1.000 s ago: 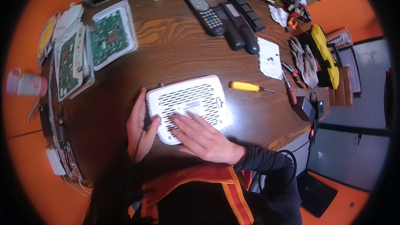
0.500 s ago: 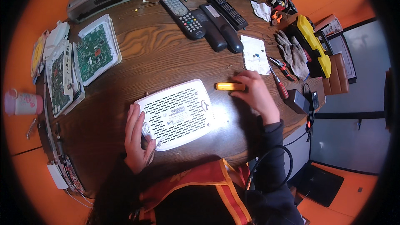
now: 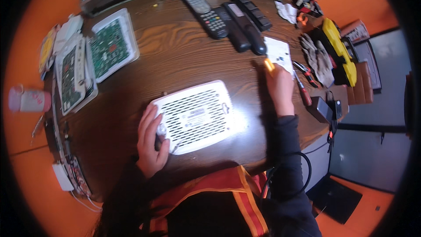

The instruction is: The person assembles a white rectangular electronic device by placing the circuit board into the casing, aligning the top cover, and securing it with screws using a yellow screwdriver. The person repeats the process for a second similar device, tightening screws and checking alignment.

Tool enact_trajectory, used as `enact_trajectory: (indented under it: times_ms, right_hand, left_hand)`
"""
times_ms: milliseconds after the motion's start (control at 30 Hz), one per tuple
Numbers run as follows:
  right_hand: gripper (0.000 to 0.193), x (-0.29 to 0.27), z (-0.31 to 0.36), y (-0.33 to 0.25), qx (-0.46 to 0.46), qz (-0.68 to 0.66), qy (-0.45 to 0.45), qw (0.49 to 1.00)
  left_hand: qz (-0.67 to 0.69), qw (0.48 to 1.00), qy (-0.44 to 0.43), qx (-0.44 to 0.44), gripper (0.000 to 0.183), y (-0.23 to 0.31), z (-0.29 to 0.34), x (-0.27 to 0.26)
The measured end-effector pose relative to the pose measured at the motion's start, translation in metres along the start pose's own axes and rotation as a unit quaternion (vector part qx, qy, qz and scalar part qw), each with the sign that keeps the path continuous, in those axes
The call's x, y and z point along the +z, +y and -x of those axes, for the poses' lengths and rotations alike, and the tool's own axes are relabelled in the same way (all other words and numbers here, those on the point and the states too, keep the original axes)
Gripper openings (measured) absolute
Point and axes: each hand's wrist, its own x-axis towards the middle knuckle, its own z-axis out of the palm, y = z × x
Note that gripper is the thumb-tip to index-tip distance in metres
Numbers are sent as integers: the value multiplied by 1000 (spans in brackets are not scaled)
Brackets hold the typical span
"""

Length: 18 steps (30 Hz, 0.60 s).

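A white router-like box [image 3: 193,117] with rows of vent slots lies on the wooden table before me, slotted side up. My left hand [image 3: 151,140] grips its left edge, fingers along the side and thumb at the near corner. Farther off to the right, my right hand [image 3: 280,85] is closed round a screwdriver [image 3: 269,65]. Only its yellow-orange handle shows; the shaft is hidden. That hand is over the near end of a white sheet of paper [image 3: 277,48], where a few small dark bits lie, too small to make out.
Opened casings with green circuit boards [image 3: 112,44] sit at the left. Remote controls [image 3: 206,15] and black handset-like parts lie at the back. To the right are pliers [image 3: 307,73], a red screwdriver [image 3: 302,88], work gloves [image 3: 320,59], a yellow-black toolbox [image 3: 340,52] and a black adapter [image 3: 320,109].
My right hand has moved away from the box, forward to the paper, carrying the screwdriver. My left hand stays at the box's edge. The whole view has shifted slightly.
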Motion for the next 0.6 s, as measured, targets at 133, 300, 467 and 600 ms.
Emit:
enact_trajectory:
  times_ms: [133,300,467,600]
  right_hand:
    - [7,6,1,1,-7,53,-2,999]
    - [10,-3,8,-4,-27,21,17,999]
    - [12,-2,16,2,-51,-9,18,998]
    - [14,6,18,11,-60,-38,3,997]
  left_hand:
    - [4,999,19,44,46,-2,3,-2]
    - [-41,990,51,127,31,0,6,-3]
    - [-50,972,94,210,18,5,7,0]
    - [-45,979,90,180,22,4,7,0]
